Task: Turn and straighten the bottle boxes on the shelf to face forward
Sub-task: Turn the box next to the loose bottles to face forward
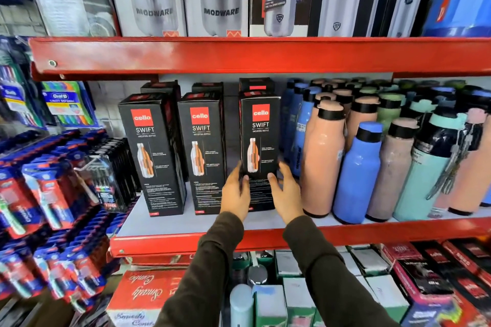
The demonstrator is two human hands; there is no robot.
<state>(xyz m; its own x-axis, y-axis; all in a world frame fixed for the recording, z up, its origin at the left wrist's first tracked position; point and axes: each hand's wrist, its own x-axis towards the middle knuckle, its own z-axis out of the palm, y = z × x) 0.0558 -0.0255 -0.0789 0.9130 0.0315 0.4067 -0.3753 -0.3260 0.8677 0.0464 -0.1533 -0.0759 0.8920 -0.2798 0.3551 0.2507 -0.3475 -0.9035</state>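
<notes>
1. The rightmost Cello box (259,151) stands upright on the grey shelf board (186,223), its printed front facing outward.
2. The left hand (235,194) grips this box's lower left edge, thumb on the front face and fingers curled round the side.
3. The right hand (285,191) clasps the lower right edge the same way, thumb on the front.
4. Left of that box, the middle Cello box (201,151) stands apart from it, front outward.
5. Farther left of it stands the left Cello box (152,154), turned slightly.
6. More black boxes (256,85) stand behind that box.
7. Just right of it stand loose bottles, a peach bottle (322,159) nearest, then a blue bottle (357,175).
</notes>
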